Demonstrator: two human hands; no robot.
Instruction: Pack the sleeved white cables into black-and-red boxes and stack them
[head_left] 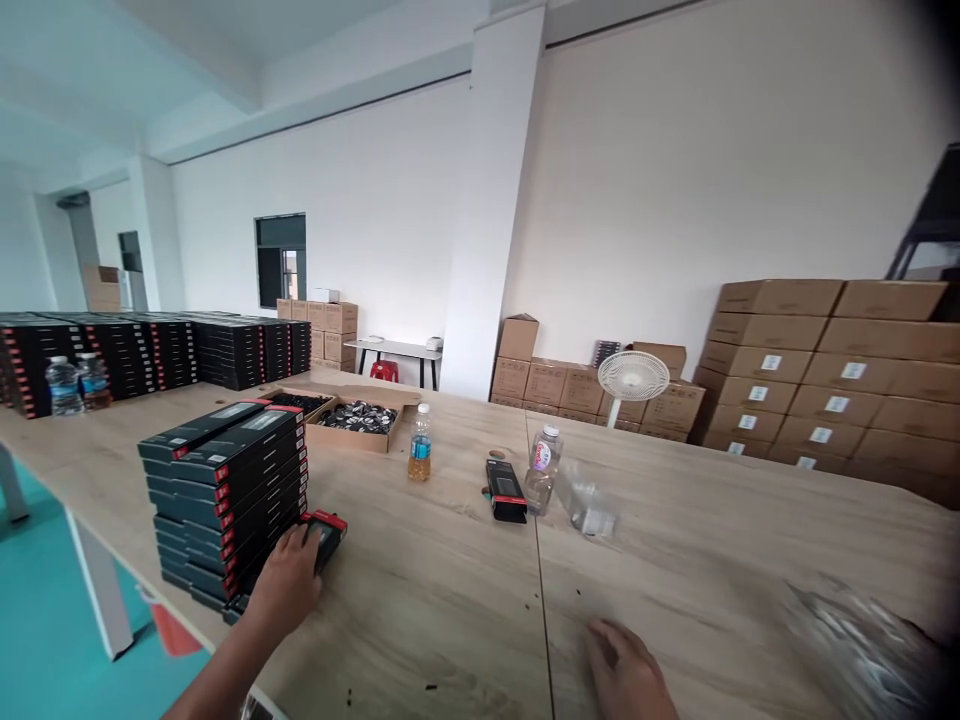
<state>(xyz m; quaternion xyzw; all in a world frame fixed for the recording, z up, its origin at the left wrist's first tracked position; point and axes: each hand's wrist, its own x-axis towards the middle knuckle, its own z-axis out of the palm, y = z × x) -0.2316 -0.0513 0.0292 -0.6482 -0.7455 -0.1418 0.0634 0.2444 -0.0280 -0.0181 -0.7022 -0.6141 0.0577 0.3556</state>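
My left hand (289,578) has its fingers closed over a flat black box (330,537) with red ends, lying on the table against the right side of a tall stack of similar boxes (225,490). My palm hides part of that box. At the lower middle, my right hand (628,668) is over the bare tabletop with its thumb and fingers loosely curled and apart; I see nothing in it. A single black box (508,490) with a red edge lies farther back, beside a large clear bottle (544,468).
A small bottle (420,445) stands before a carton of small dark parts (360,418). Blurred clear plastic packaging (862,640) lies at right, and more (592,508) near the large bottle. Rows of black boxes (120,355) stand back left. Cartons (810,370) and a fan (634,376) are beyond the table.
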